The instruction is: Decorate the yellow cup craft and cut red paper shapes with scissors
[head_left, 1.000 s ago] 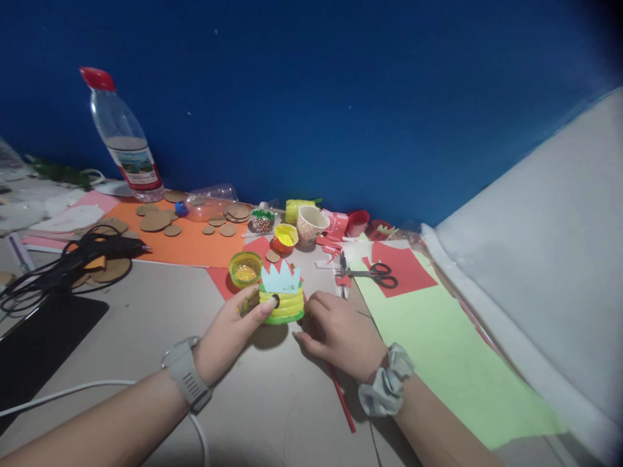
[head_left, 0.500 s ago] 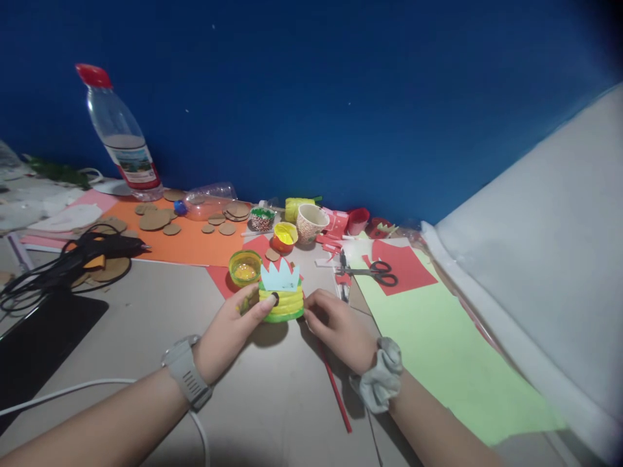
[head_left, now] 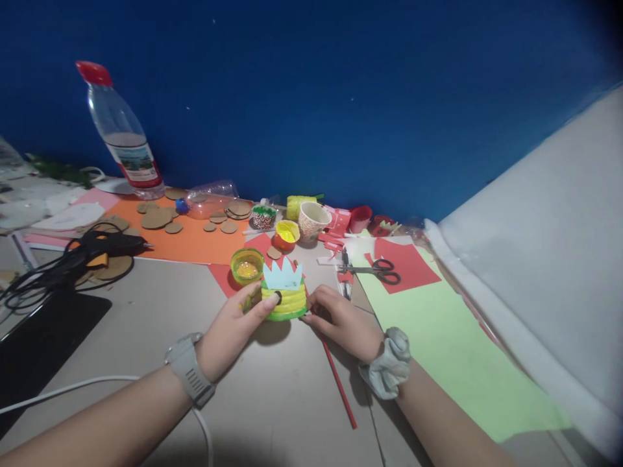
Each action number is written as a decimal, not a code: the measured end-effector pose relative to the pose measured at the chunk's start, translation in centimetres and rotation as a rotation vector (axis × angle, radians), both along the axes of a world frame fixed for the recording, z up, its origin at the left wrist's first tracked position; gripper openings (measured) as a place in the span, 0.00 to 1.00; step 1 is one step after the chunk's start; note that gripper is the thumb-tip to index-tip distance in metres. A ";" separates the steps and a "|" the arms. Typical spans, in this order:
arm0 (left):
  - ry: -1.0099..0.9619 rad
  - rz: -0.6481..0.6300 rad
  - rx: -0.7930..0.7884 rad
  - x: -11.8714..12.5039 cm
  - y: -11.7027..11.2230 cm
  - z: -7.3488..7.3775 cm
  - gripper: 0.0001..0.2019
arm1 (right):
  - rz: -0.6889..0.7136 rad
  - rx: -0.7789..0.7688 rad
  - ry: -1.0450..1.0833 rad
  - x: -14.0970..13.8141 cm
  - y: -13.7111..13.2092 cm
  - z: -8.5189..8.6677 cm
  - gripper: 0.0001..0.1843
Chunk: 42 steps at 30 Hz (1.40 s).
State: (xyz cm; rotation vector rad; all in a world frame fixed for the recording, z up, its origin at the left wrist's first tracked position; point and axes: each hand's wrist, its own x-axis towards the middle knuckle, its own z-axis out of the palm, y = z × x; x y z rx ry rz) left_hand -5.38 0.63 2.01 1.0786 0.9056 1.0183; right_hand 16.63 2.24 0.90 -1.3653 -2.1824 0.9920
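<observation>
A small yellow cup [head_left: 292,303] with ridged sides and green edges stands upright in the middle of the head view. Light blue zigzag paper [head_left: 283,275] rises from its front, with red paper points showing behind. My left hand [head_left: 238,314] grips the cup from the left, its thumb across the front beside a small black spot. At the cup's lower right side, my right hand [head_left: 338,319] has its fingers curled together; what they pinch, if anything, is hidden. Under that hand a thin red stick [head_left: 339,383] runs toward me along the table.
Black-handled scissors [head_left: 377,270] lie on red paper [head_left: 411,266] and a green sheet [head_left: 452,350]. Behind the cup are a glitter bowl [head_left: 246,275] and paper cups [head_left: 312,224]. To the left are a glue gun [head_left: 117,245], cardboard discs [head_left: 156,218] and a tall bottle [head_left: 124,139].
My right hand has shifted slightly right and its fingers have loosened a little at the cup's side. The left hand keeps its hold. The whole view has moved slightly.
</observation>
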 end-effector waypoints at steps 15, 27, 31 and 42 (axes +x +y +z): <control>0.011 0.002 -0.076 0.1 -0.2 -0.2 0.22 | -0.158 -0.187 0.618 0.0 0.3 -1.4 0.16; 0.516 0.048 0.191 0.5 -0.3 -1.0 0.28 | -0.198 -0.354 0.904 0.4 1.1 -1.9 0.16; 0.615 -0.016 0.256 0.4 -0.2 -1.3 0.32 | -0.212 -0.375 0.929 0.3 1.0 -2.0 0.17; 0.663 0.211 0.746 -0.6 -2.2 -1.9 0.31 | -0.277 -0.202 0.990 1.1 1.1 2.4 0.21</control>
